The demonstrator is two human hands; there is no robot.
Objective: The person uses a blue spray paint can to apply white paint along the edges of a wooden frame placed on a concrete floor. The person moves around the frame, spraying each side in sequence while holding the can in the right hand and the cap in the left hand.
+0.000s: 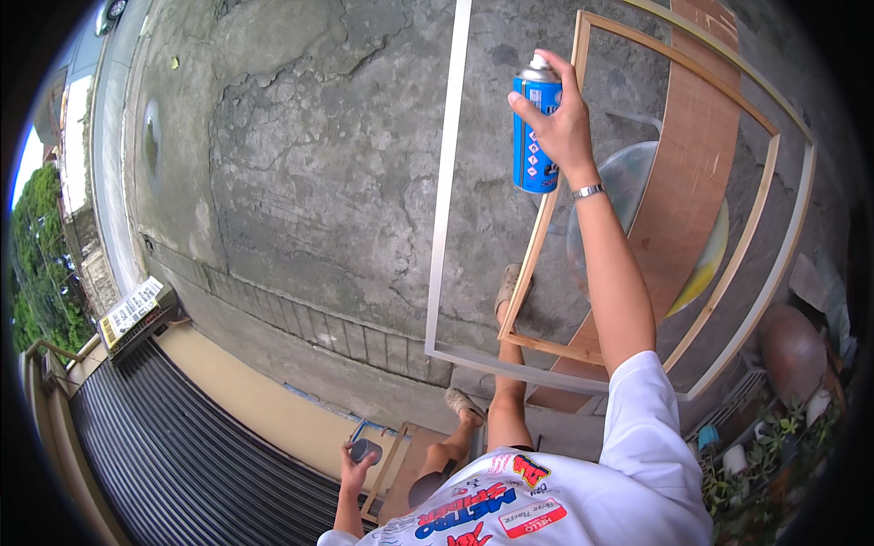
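Note:
My right hand (pixel 566 127) is raised in front of me, wrapped round a blue spray can (pixel 525 150) with a silver top. Its index finger rests at the white nozzle (pixel 538 62), and the can is upright. No spray shows. Low on the left, my left hand (pixel 355 466) grips a dark grey round cap (pixel 366 449). Below the can lies a bare wooden frame (pixel 543 232), inside a larger white frame (pixel 444 182). The right forearm covers part of both frames.
A brown board (pixel 687 136) lies under the frames, across a round glass-like top (pixel 619 196). Cracked concrete (pixel 319 164) spreads to the left. Dark corrugated sheeting (pixel 191 446) and a box with a sign (pixel 135 314) are at lower left. Plants (pixel 774 464) and a brown pot (pixel 790 346) stand right.

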